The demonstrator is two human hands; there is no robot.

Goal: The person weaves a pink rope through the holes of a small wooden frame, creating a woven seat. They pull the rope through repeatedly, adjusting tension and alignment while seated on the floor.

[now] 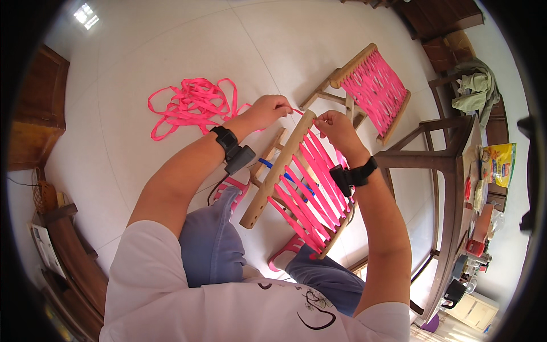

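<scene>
A wooden folding stool frame stands tilted before me, with pink ribbon strands (314, 181) strung from its near round rail (273, 175) across to the opposite rail (337, 235). Several small holes show in the round rail. At that rail's far end, my left hand (270, 110) pinches a taut length of pink ribbon on the outer side. My right hand (339, 132) has its fingertips closed on ribbon at the inner side of the same end. A loose heap of pink ribbon (194, 107) lies on the floor beyond my left forearm. Blue cord (288, 171) shows beneath the strands.
A second stool with a densely woven pink seat (376, 92) stands to the far right. Close by my right arm is a dark wooden table (421, 159) with packets and small items. Wooden cabinets (38, 107) line the left. My pink-strapped shoes (286, 250) flank the frame.
</scene>
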